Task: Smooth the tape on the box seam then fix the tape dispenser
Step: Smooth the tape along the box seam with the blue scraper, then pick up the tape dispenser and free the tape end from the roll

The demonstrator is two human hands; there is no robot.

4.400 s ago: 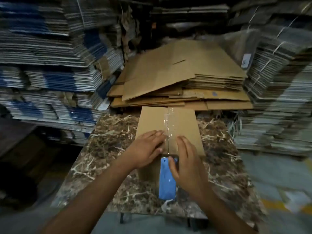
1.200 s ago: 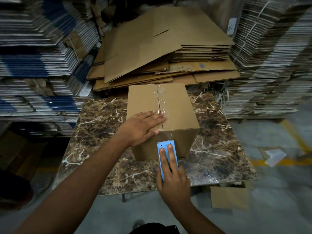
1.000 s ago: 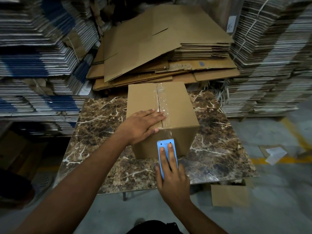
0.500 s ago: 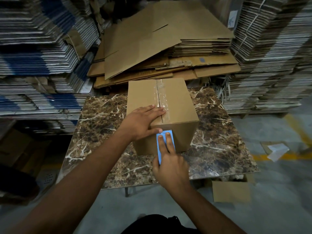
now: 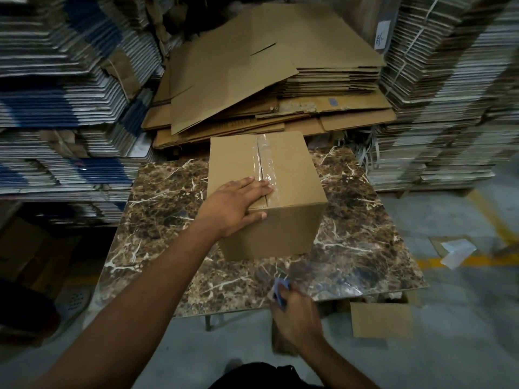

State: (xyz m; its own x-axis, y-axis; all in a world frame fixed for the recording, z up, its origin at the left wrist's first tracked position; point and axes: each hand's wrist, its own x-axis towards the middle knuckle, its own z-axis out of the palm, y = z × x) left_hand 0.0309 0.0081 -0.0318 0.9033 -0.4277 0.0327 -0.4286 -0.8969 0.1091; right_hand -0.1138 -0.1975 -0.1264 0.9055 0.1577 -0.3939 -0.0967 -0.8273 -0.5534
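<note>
Box [image 5: 266, 192] is sitting upright at table [image 5: 168, 197] centre, clear tape [image 5: 265, 161] running along its top seam from 12 toward 6 o'clock. Left hand [image 5: 236, 204] is lying flat and spread on the box top at its 7 o'clock corner, fingers [image 5: 259, 188] touching the tape, thumb hooking over the near front edge. Right hand [image 5: 295, 313] is hanging at the table's 6 o'clock edge, off the box, curled around the blue tape dispenser [image 5: 280, 289]; motion blur there, so only a bit of blue is showing above the knuckles. Flattened cardboard sheets [image 5: 252, 68] are piling up at 12 o'clock behind the table, bundled stacks [image 5: 449, 94] at 2 o'clock.
</note>
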